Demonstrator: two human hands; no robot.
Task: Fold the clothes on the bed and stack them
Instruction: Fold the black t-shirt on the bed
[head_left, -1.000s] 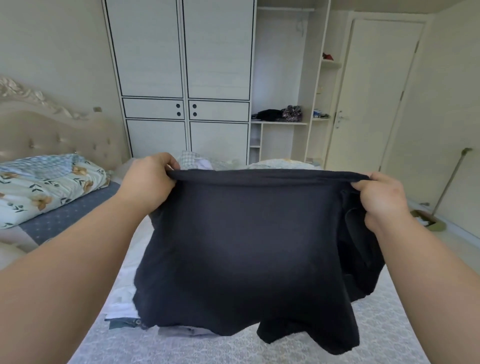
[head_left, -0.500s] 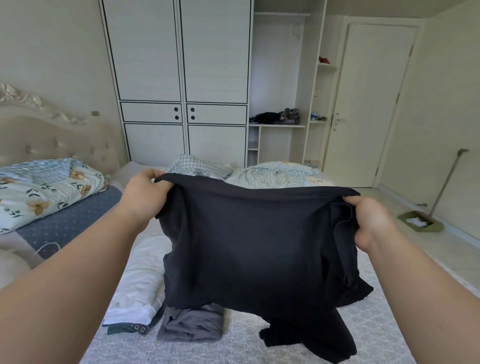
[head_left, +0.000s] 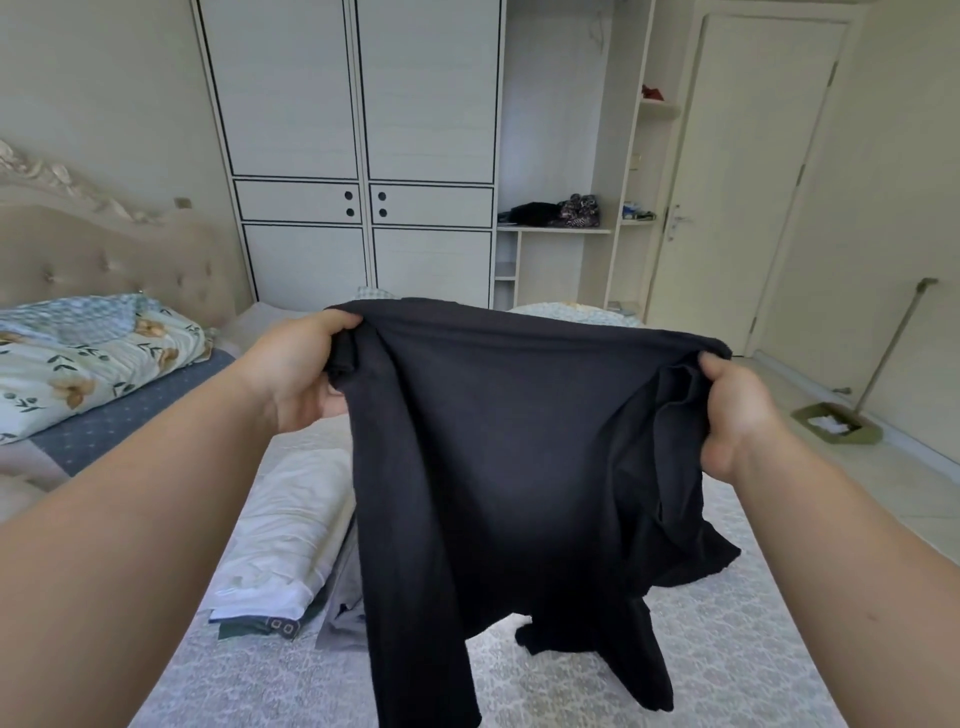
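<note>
While both hands, left (head_left: 298, 371) and right (head_left: 732, 415), are gripping the black garment (head_left: 498, 467) with closed fingers above the bed (head_left: 753, 649), it is probably worth keeping its top edge taut and level before laying it flat.

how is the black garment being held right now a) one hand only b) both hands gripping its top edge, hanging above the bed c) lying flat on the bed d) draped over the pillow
b: the left hand and right hand each clutch the black garment at its top edge, and it hangs over the bed.
</note>
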